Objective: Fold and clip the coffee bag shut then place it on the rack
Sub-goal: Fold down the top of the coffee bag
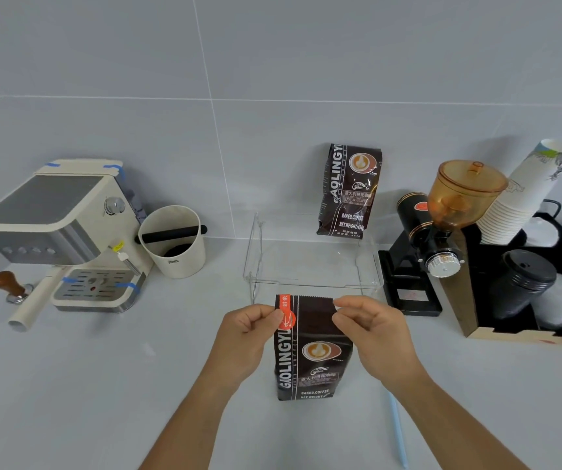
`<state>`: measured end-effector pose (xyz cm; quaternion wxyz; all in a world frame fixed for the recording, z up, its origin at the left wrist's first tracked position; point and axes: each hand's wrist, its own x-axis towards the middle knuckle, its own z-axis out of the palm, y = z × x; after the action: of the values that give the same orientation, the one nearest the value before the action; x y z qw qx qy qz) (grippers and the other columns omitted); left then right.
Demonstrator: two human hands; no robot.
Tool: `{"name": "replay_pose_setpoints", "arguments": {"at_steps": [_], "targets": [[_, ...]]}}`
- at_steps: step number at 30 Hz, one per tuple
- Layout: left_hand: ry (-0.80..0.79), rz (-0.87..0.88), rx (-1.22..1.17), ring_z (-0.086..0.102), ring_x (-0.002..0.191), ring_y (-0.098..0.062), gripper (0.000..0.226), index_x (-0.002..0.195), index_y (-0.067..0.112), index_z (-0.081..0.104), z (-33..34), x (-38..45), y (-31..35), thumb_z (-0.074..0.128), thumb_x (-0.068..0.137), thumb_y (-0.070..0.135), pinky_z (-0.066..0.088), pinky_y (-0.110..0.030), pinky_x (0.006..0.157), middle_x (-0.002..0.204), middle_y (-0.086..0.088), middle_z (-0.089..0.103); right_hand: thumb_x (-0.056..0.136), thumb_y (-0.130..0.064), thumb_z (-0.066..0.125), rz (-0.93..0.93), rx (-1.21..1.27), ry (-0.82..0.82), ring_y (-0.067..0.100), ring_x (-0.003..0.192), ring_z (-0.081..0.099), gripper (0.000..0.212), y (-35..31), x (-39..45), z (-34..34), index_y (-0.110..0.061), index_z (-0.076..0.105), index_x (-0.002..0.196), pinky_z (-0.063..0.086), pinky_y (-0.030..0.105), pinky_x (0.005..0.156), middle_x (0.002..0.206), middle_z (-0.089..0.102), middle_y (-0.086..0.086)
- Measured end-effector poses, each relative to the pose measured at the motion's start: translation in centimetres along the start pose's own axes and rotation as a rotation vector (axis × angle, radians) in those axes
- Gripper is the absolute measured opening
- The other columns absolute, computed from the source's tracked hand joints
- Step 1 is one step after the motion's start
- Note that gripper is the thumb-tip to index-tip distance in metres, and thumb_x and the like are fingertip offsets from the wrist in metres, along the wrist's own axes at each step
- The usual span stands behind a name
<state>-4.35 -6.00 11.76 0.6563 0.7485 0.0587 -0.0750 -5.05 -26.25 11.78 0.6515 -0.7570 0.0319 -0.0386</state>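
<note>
A dark brown coffee bag (311, 354) with an orange strip at its top left stands upright on the counter in front of me. My left hand (247, 337) pinches its top left corner. My right hand (372, 329) pinches its top right corner. The bag's top edge is flat and unfolded between my fingers. Just behind it stands a clear acrylic rack (310, 266). A thin light blue clip stick (397, 432) lies on the counter near my right forearm.
A second coffee bag (349, 191) stands on the rack's back edge against the wall. At left are an espresso machine (59, 232), a tamper (9, 286) and a white knock box (174, 242). At right are a grinder (442, 228) and a box with paper cups (523, 198).
</note>
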Motion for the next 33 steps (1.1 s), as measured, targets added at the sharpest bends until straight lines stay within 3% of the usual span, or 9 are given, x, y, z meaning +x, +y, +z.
{"name": "replay_pose_setpoints", "arguments": {"at_steps": [4,7,10,12,16,20,22,26,33], "targets": [[0.052,0.025,0.028,0.071,0.07,-0.007,0.017,0.094,0.024,0.069,-0.5,-0.5,0.6,0.072,0.083,0.011,0.05,-0.025,0.072,0.072,0.001,0.079,0.085,-0.002,0.068,-0.073,-0.195,-0.033,0.007,0.082,0.069,0.039,0.4,-0.4,-0.1,-0.04,0.072,0.089,0.055,0.014,0.075,0.088,0.074,-0.017],[0.028,0.136,0.213,0.071,0.078,-0.005,0.036,0.109,0.035,0.066,-1.1,-0.6,0.6,0.075,0.08,0.016,0.05,-0.016,0.079,0.075,0.009,0.078,0.083,-0.006,0.071,-0.113,-0.28,-0.056,0.006,0.087,0.065,0.029,0.3,-0.7,0.2,-0.03,0.075,0.098,0.051,0.009,0.071,0.083,0.073,-0.008],[0.003,0.266,0.379,0.069,0.078,0.0,0.027,0.099,0.034,0.074,-1.3,-1.0,0.8,0.074,0.081,0.014,0.047,-0.004,0.075,0.076,0.021,0.074,0.08,-0.007,0.075,-0.152,-0.315,-0.054,0.005,0.083,0.062,0.02,0.0,-1.0,0.8,-0.019,0.077,0.096,0.047,0.008,0.06,0.08,0.07,-0.003],[0.003,0.33,0.485,0.068,0.081,-0.001,0.018,0.096,0.028,0.076,-1.4,-1.2,0.8,0.071,0.083,0.016,0.048,-0.006,0.075,0.079,0.015,0.076,0.08,-0.008,0.075,-0.177,-0.349,-0.058,0.005,0.081,0.061,0.014,0.0,-1.0,0.9,-0.017,0.078,0.091,0.045,0.008,0.055,0.076,0.068,-0.005],[0.026,0.389,0.656,0.064,0.08,-0.008,0.007,0.091,0.028,0.072,-1.6,-1.3,0.7,0.066,0.087,0.029,0.054,-0.029,0.075,0.082,0.01,0.073,0.082,-0.006,0.073,-0.25,-0.419,-0.095,0.002,0.076,0.059,0.008,-0.4,-1.0,0.9,-0.013,0.076,0.083,0.04,0.006,0.053,0.072,0.064,-0.009],[0.012,0.459,0.757,0.058,0.079,-0.009,0.007,0.088,0.031,0.068,-1.7,-1.1,0.7,0.062,0.089,0.033,0.048,-0.025,0.067,0.084,0.011,0.059,0.084,-0.007,0.07,-0.259,-0.465,-0.134,-0.001,0.078,0.057,0.007,-0.7,-1.1,1.0,-0.013,0.073,0.082,0.042,0.007,0.055,0.074,0.062,-0.013],[-0.007,0.46,0.74,0.058,0.083,-0.008,0.006,0.086,0.028,0.067,-1.8,-0.9,0.5,0.062,0.089,0.03,0.045,-0.018,0.07,0.087,0.015,0.055,0.085,-0.008,0.069,-0.275,-0.487,-0.138,0.001,0.079,0.057,0.008,-0.7,-1.0,1.0,-0.014,0.071,0.081,0.041,0.006,0.057,0.076,0.061,-0.014],[-0.082,0.341,0.542,0.064,0.083,0.0,0.015,0.077,0.032,0.066,-1.9,-0.6,0.4,0.065,0.088,0.021,0.045,-0.007,0.073,0.077,0.017,0.07,0.088,-0.01,0.065,-0.238,-0.494,-0.154,0.002,0.085,0.059,0.008,-0.8,-0.8,1.0,-0.016,0.066,0.082,0.043,0.007,0.06,0.084,0.065,-0.013],[-0.138,0.205,0.34,0.062,0.064,-0.006,0.018,0.082,0.032,0.067,-1.8,0.4,-0.1,0.065,0.087,0.015,0.048,-0.016,0.063,0.069,0.005,0.069,0.087,-0.01,0.067,0.004,-0.305,-0.116,-0.004,0.069,0.065,0.011,-1.3,-0.4,1.6,-0.018,0.068,0.079,0.047,0.008,0.056,0.07,0.072,-0.009]]}}
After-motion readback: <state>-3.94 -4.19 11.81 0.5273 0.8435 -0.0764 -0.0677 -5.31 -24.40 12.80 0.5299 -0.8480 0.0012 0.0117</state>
